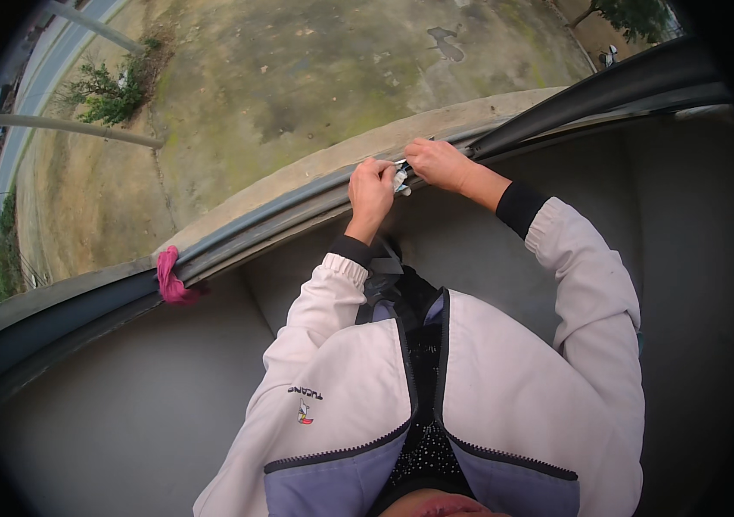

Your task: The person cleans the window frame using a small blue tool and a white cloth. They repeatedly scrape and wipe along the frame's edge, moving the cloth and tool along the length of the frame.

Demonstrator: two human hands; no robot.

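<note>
My left hand [370,196] is over the window track [294,208], its fingers closed on a small crumpled white piece [401,180] that looks like tissue or thin wrapping. Close to its right, my right hand [443,165] is closed too, its fingertips bent down at the track beside the white piece. A thin dark and pale bit shows between the two hands; what the right fingers grip is hidden. Farther left, a pink cloth [174,277] hangs draped over the track, apart from both hands.
Beyond the concrete ledge [255,186] lies mossy ground [298,77] far below, with a bush [113,93] and poles. A dark window frame [591,99] rises at the right. The grey inner wall [152,370] is below the track, close to my body.
</note>
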